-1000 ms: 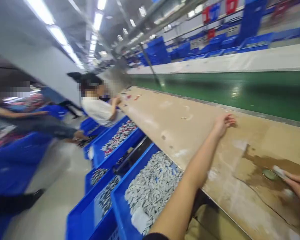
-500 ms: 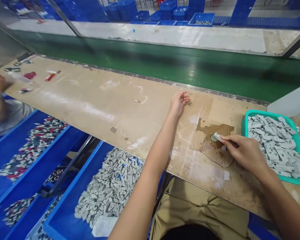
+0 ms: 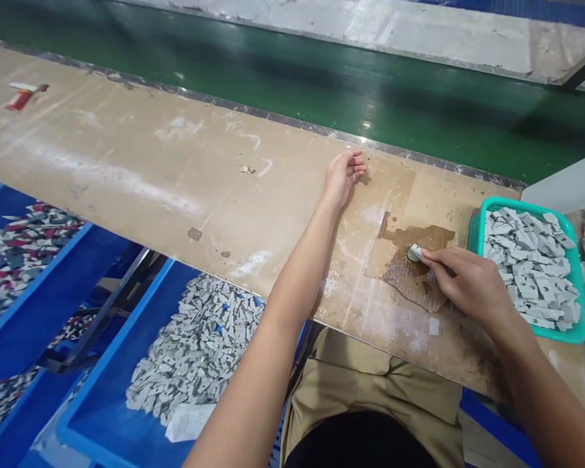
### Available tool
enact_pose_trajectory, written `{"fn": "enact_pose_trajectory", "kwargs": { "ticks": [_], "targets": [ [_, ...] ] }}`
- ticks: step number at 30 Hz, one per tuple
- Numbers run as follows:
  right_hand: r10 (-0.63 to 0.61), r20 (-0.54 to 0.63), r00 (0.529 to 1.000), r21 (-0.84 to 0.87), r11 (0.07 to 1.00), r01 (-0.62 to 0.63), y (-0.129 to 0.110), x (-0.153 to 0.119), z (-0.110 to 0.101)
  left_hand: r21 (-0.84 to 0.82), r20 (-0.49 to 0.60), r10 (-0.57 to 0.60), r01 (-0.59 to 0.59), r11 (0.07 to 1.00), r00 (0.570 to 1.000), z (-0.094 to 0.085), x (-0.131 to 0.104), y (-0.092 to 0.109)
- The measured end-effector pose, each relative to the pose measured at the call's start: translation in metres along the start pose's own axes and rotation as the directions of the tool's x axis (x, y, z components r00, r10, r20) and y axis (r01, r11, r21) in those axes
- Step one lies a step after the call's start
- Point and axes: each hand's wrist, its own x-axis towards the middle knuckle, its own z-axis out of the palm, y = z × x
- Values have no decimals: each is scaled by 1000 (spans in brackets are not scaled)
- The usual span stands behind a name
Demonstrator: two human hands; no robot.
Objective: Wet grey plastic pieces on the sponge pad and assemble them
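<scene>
I see my right hand (image 3: 468, 286) pinching a grey piece (image 3: 416, 252) at centre right, its tip against the disc (image 3: 411, 256) leftward; my left hand (image 3: 342, 177) rests empty, loosely curled, farther up-left.

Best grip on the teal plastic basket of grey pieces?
Grip the teal plastic basket by its raised left rim, coming from the left: that side is open, while the right hand sits just off its near corner and heaped grey pieces fill it.

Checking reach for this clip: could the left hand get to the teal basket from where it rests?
Probably not directly: the left hand rests far off, and the right hand lies between it and the basket.
</scene>
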Motion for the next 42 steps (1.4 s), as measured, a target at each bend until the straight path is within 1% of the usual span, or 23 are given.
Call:
{"fn": "enact_pose_trajectory", "kwargs": {
  "ticks": [5, 9, 13, 17, 19, 21, 29, 33, 38, 42],
  "targets": [
    [-41, -17, 999, 0, 999, 41, -2, 3, -1, 12, -19, -4, 4, 1000, 1000, -1, 4, -2],
    [-35, -27, 999, 4, 999, 35, -5, 4, -1, 48, -9, 9, -8, 999, 1000, -2, 6, -1],
    [20, 21, 1000, 2, 1000, -20, -6, 4, -1, 15, -19, -2, 2, 1000, 1000, -4, 9, 1],
    [90, 100, 991, -64, 994, -84, -4, 3, 0, -66, -19, -47, 45, 997, 999, -6, 13, 7],
    [109, 135, 985, -80, 992, -98, -4, 2, 0, -109, -33, -75, 71, 992, 997, -6, 12, 10],
    [113, 144, 983, -70, 992, -104, -4, 1, 0, -139, -48, -87, 80, 987, 995, -6, 10, 12],
    [115, 97, 989, -14, 993, -114, -4, 1, -2, -140, -48, -73, 66, 988, 996, -8, 9, 10],
    [116, 54, 992, 31, 993, -118, -2, 0, -3, -127, -39, -69, 64, 990, 997, -9, 9, 10],
    [169, 52, 984, 115, 978, -174, -3, -1, -4, -121, -37, -69, 64, 991, 997, -9, 7, 10],
    [199, 42, 979, 115, 972, -202, -5, 0, -5, -106, -61, -83, 77, 991, 995, -8, 6, 11]
  ]
}}
